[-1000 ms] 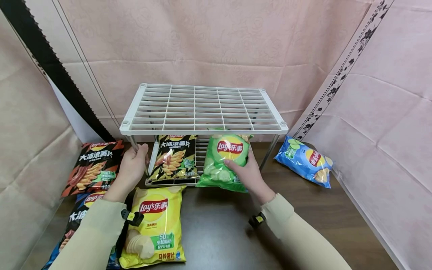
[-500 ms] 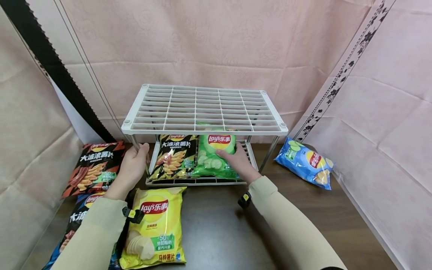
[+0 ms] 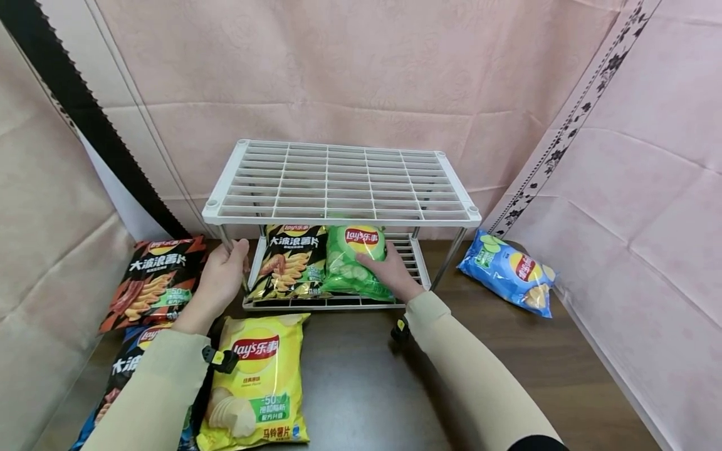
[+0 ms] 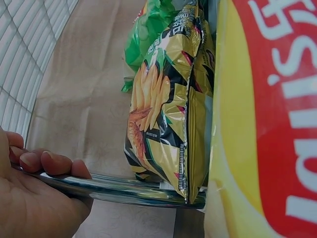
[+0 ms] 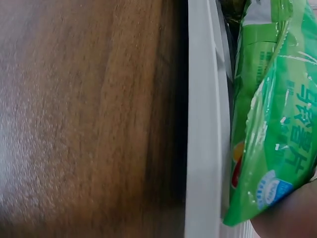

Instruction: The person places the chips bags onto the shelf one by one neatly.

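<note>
My right hand [image 3: 392, 274] grips a green chip bag [image 3: 348, 269] by its right side, thumb across the front. The bag stands on the lower tier of a white two-tier wire rack [image 3: 420, 260], beside a black-and-gold chip bag [image 3: 290, 263]. In the right wrist view the green bag's lower edge [image 5: 262, 163] sits just behind the rack's white front rail [image 5: 205, 124]. My left hand [image 3: 221, 275] holds the rack's front left metal post; its fingers curl round that post [image 4: 124, 191] in the left wrist view.
A yellow chip bag [image 3: 256, 382] lies in front of the rack. A red-black bag [image 3: 155, 282] and a dark blue bag [image 3: 121, 376], partly under my left sleeve, lie at left. A light blue bag [image 3: 510, 272] rests at right. Cloth walls surround the table [image 3: 361, 376].
My right hand has carried the green bag left and back from the rack's front edge onto the lower tier, up against the black-and-gold bag. The left hand keeps its hold.
</note>
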Tool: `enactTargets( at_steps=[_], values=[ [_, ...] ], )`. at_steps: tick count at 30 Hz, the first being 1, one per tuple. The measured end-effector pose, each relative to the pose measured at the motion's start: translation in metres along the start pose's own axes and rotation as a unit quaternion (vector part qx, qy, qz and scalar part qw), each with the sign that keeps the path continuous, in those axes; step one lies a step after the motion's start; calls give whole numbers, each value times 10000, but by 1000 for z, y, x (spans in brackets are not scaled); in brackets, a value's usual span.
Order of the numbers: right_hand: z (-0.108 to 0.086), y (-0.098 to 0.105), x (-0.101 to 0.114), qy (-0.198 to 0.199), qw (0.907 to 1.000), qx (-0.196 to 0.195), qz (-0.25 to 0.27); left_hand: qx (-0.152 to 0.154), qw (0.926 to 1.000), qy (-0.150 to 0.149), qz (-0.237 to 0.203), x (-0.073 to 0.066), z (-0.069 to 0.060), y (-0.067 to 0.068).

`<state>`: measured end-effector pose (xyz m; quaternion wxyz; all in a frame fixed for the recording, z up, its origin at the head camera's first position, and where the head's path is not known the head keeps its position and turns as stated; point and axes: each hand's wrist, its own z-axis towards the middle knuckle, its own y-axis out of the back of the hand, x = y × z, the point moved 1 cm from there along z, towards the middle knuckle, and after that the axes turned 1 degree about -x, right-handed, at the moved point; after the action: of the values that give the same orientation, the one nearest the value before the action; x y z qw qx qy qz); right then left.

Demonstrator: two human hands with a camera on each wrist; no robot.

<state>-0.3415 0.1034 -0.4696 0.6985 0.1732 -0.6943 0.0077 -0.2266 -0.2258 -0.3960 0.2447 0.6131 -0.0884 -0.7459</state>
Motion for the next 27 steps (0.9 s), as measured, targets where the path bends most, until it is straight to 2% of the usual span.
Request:
enactTargets(
  at_steps=[14,19,27],
  values=[
    [-4,-13,-7,-20,9998,-54,-176,-3,10000,34,-16,5,-3,3],
    [-6,-11,-6,-4,9996,-147,-235,-54,10000,-26,-65,3,-2,1],
    [-9,-8,0,54,9993,-185,-315,-82,9999,90,-22,1,-2,-2]
  ],
)
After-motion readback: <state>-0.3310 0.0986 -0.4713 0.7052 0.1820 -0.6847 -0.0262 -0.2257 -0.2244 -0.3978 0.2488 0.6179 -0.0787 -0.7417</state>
